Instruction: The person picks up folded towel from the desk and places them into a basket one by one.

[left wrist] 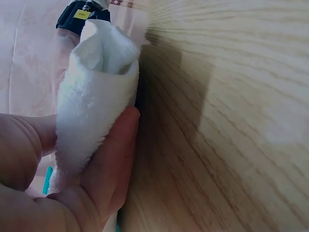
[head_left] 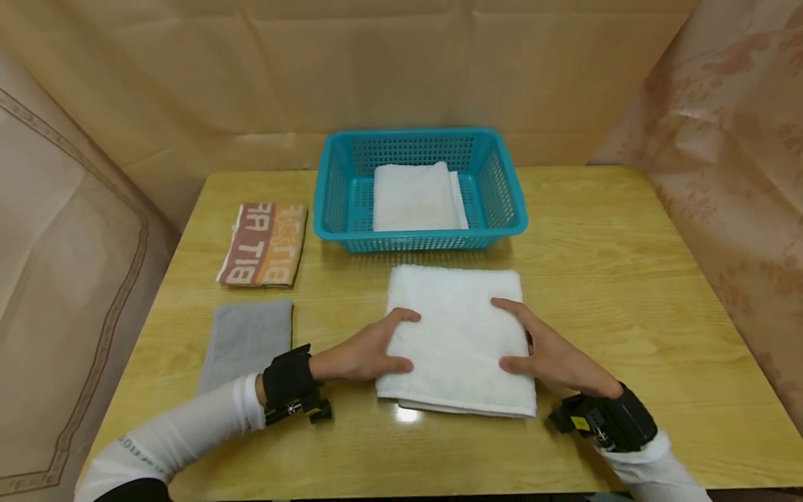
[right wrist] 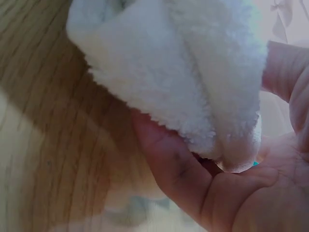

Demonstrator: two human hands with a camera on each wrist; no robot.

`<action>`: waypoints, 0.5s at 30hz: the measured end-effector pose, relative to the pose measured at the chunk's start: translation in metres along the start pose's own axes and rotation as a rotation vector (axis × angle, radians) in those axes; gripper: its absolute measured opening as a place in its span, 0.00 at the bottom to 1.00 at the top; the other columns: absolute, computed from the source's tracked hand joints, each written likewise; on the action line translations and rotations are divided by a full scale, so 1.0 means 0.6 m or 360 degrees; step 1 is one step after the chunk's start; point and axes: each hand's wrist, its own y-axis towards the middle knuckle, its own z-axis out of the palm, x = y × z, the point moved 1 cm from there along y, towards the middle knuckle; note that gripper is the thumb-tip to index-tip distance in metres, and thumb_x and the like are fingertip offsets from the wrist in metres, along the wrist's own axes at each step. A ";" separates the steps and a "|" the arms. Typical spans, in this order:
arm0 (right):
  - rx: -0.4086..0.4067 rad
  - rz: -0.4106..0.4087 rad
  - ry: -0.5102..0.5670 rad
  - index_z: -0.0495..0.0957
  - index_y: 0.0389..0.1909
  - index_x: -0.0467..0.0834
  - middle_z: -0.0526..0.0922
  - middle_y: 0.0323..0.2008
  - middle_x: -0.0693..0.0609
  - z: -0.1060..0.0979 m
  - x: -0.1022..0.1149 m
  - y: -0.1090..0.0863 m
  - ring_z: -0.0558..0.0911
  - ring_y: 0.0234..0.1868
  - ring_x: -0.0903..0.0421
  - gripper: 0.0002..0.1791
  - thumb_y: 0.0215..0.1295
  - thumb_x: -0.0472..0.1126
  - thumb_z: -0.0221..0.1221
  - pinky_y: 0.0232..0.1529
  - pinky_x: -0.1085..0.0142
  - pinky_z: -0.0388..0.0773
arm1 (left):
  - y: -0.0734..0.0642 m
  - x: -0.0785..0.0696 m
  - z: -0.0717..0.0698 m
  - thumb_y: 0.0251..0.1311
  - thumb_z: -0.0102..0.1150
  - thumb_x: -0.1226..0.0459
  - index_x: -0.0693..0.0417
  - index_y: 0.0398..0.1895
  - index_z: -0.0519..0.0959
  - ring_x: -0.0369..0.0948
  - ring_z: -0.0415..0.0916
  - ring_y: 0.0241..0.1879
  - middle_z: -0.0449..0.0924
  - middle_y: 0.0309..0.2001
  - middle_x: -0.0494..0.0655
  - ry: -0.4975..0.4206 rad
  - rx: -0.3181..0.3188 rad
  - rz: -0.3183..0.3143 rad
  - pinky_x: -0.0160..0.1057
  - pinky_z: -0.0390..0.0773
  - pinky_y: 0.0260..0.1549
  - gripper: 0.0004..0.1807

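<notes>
A folded white towel [head_left: 458, 341] lies flat in front of the basket, near the middle of the table. My left hand [head_left: 370, 348] grips its left edge, thumb and index finger on top. In the left wrist view, other fingers [left wrist: 113, 159] of that hand curl beneath the folded towel [left wrist: 94, 106]. On the opposite edge my right hand [head_left: 552, 355] holds the towel the same way. The right wrist view shows a finger [right wrist: 166, 159] under the thick fluffy layers [right wrist: 159, 72], with the thumb on the other side.
Behind the towel stands a blue-green plastic basket [head_left: 420, 242] with another folded white towel [head_left: 417, 199] inside. To the left lie a folded red and orange patterned towel [head_left: 265, 244] and a folded grey towel [head_left: 251, 338]. All rest on a wooden table [head_left: 627, 314].
</notes>
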 end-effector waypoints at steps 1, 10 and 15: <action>-0.0001 -0.0002 -0.0006 0.49 0.78 0.60 0.45 0.78 0.46 0.000 0.002 0.000 0.50 0.74 0.43 0.49 0.62 0.46 0.68 0.65 0.38 0.55 | -0.002 0.000 0.000 0.62 0.66 0.68 0.55 0.73 0.58 0.47 0.61 0.70 0.60 0.72 0.54 0.0002 -0.0001 0.0003 0.50 0.64 0.66 0.39; -0.0004 -0.0008 0.0018 0.48 0.78 0.62 0.46 0.77 0.46 -0.002 0.019 -0.001 0.65 0.65 0.44 0.50 0.63 0.43 0.68 0.55 0.64 0.72 | -0.013 -0.007 -0.007 0.62 0.66 0.68 0.55 0.73 0.58 0.43 0.55 0.73 0.59 0.74 0.50 0.0023 -0.0062 0.0056 0.48 0.60 0.69 0.39; 0.0013 -0.0017 0.0100 0.47 0.78 0.61 0.46 0.76 0.45 -0.001 0.026 0.001 0.67 0.62 0.42 0.50 0.64 0.42 0.67 0.51 0.64 0.74 | -0.018 -0.009 -0.010 0.62 0.66 0.68 0.56 0.73 0.57 0.44 0.56 0.73 0.60 0.73 0.51 0.0045 -0.0077 0.0109 0.49 0.60 0.68 0.39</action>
